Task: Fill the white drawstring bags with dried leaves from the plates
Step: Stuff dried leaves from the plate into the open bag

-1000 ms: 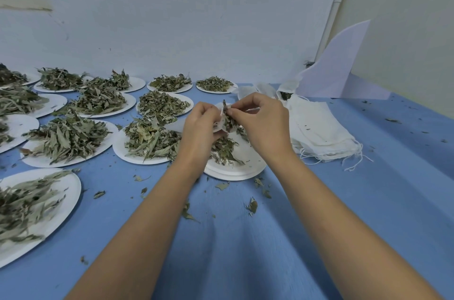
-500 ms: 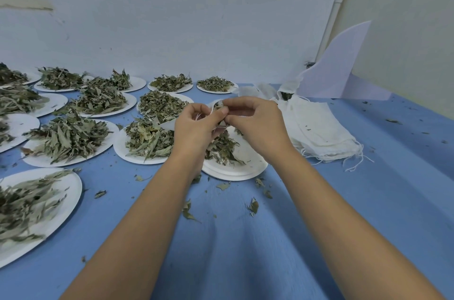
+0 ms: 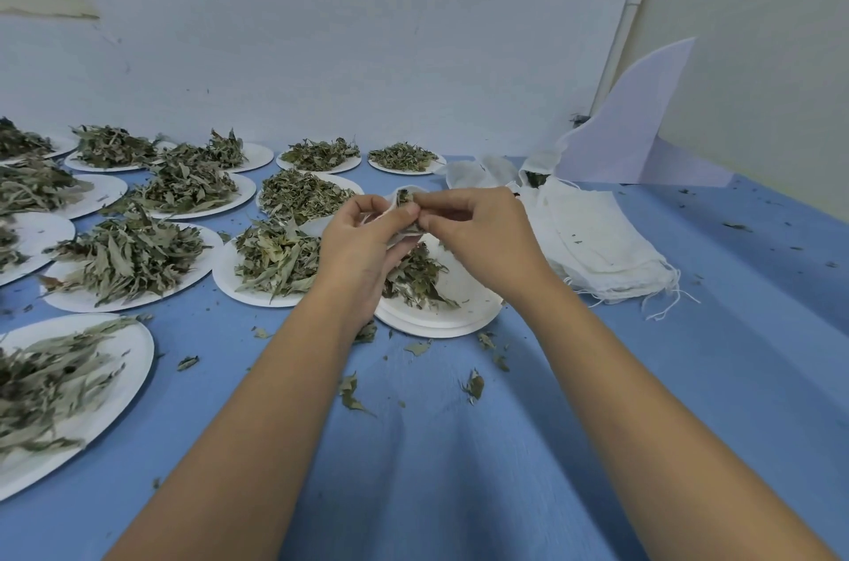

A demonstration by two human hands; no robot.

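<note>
A small white drawstring bag (image 3: 399, 198) with dried leaves showing at its mouth is held above a stack of white plates (image 3: 464, 308). My left hand (image 3: 363, 239) grips the bag from the left, thumb against its rim. My right hand (image 3: 482, 229) pinches the bag's right edge with curled fingers. Much of the bag is hidden between both hands. A small heap of dried leaves (image 3: 416, 278) lies on the plate under my hands.
Several white plates heaped with dried leaves (image 3: 275, 259) cover the blue table (image 3: 436, 468) to the left and back. A pile of empty white bags (image 3: 597, 248) lies at the right, with a filled bag (image 3: 535, 180) behind it. Loose leaf bits (image 3: 351, 393) are scattered nearby.
Both hands stay together on the bag over the plate. The leaves that stuck out of the bag's mouth a second ago now sit lower inside it.
</note>
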